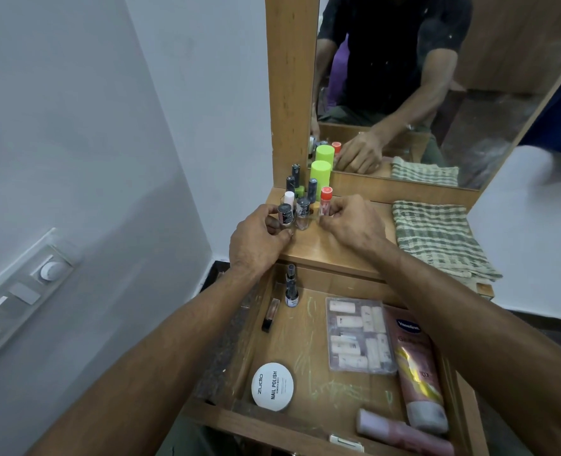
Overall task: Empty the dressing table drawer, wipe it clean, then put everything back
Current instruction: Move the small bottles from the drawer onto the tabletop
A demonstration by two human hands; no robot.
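The open wooden drawer (pixel 308 343) lies nearest, scribbled with chalky marks. Beyond it on the counter (pixel 335 248), the left hand (pixel 259 238) grips a dark-capped bottle (pixel 285 216); the right hand (pixel 351 222) pinches an orange-capped tube (pixel 325 202). A checked cloth (pixel 440 238) lies beside the mirror (pixel 420 87), against white walls (pixel 91 126).

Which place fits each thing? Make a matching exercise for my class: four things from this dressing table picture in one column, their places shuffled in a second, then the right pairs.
Things
1. checked cloth
2. white nail polish remover tub
3. orange-capped bottle
4. Vaseline tube

Places
A. pinched by the right hand
B. drawer, near its left front
C. tabletop, right side
D. drawer, along its right side

Pairs: 1-C, 2-B, 3-A, 4-D
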